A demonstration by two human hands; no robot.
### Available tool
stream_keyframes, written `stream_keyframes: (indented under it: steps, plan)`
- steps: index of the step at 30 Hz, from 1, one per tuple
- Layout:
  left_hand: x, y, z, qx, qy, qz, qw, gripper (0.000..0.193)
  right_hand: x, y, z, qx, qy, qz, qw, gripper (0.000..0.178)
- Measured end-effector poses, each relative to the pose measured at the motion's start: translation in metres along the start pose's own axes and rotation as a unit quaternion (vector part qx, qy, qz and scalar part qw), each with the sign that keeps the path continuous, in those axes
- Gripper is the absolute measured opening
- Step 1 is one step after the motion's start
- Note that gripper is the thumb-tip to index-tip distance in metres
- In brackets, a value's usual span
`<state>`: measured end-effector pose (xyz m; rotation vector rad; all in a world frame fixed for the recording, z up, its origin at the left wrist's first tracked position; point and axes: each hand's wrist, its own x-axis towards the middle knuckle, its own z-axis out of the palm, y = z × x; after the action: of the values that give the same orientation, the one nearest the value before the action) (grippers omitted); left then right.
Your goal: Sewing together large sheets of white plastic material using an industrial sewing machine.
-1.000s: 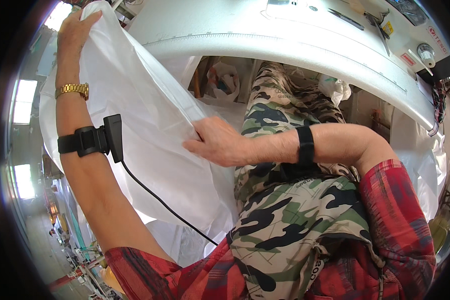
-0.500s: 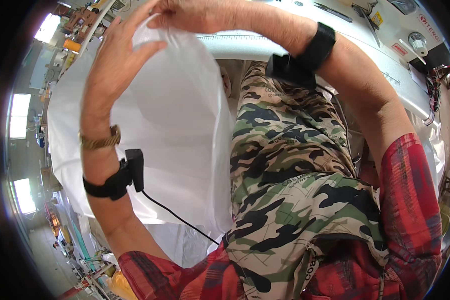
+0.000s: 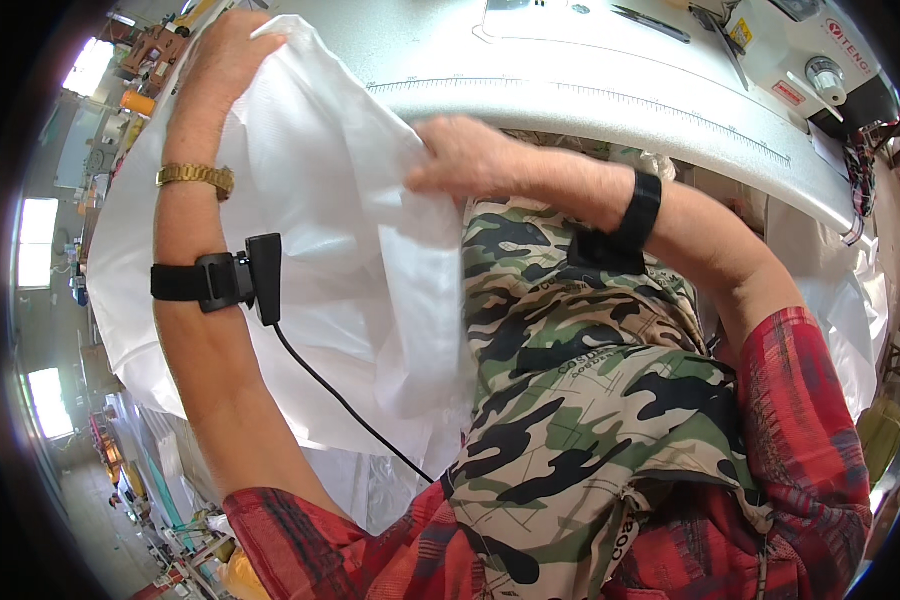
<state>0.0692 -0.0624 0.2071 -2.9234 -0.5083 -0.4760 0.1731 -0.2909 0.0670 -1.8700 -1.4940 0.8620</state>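
Observation:
A large white sheet, smooth and slightly shiny, hangs over the left side of my lap and off the table's front edge. My left hand grips its upper edge at the far left, fingers closed with the sheet bunched beside the thumb. Nearer the middle, my right hand is closed on the sheet's right edge, a little blurred by motion. Between the two hands the sheet's edge runs slanting and stretched. The fingertips of both hands are partly hidden.
A white sewing table with a ruler scale along its front edge lies ahead. On it are a slim black tool and a sewing machine at the far right. A black cable runs from my left wrist strap.
My hands were close together at the upper left. My right hand has moved right and nearer with the sheet's edge; my left hand has moved slightly farther away and closed on the sheet.

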Motion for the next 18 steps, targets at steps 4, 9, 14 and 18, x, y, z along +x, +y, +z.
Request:
stream_keyframes:
  steps: [4, 9, 14, 18]
  plan:
    - [0.005, -0.026, -0.007, 0.05, -0.03, -0.074, 0.996, 0.038, -0.033, 0.036, 0.033, 0.149, -0.029, 0.023, 0.988, 0.034]
    - [0.005, -0.075, -0.01, 0.091, -0.044, -0.055, 0.993, 0.04, -0.076, 0.073, 0.036, 0.228, -0.008, 0.045, 0.973, 0.028]
    - [-0.026, -0.13, 0.002, 0.164, -0.078, -0.187, 0.965, 0.042, -0.111, 0.044, -0.012, 0.349, -0.013, -0.007, 0.937, 0.023]
    - [-0.019, -0.04, 0.03, 0.182, -0.102, -0.251, 0.945, 0.041, -0.137, 0.039, -0.056, 0.29, 0.037, 0.002, 0.956, 0.026]
